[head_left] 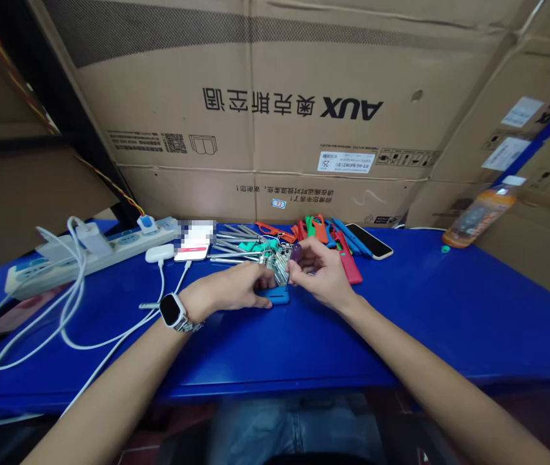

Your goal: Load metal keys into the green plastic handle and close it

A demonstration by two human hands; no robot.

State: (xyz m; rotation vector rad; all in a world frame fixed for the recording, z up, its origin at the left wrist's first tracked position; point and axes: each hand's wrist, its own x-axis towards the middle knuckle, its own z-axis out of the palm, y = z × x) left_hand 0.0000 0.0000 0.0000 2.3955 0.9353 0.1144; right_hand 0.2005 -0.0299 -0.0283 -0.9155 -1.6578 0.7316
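My left hand (243, 287) is closed on a small blue plastic piece (277, 296), pressing it to the table with thumb and fingers. My right hand (321, 274) grips a screwdriver (295, 252) by its dark purple handle. The thin shaft points down at the right end of the blue piece; whether the tip touches it I cannot tell. Just beyond my hands lies a heap of small metal parts (281, 263) with several green plastic pieces (258, 245). Metal rods (234, 242) are to its left. Red, orange, green and blue plastic pieces (321, 227) are piled behind my right hand.
The blue table (401, 323) backs onto a large cardboard sheet (279, 142). A power strip (124, 242), white cables (79, 290) and a lit phone (193, 242) occupy the left. A dark phone (369, 241) and an orange drink bottle (481, 216) are right.
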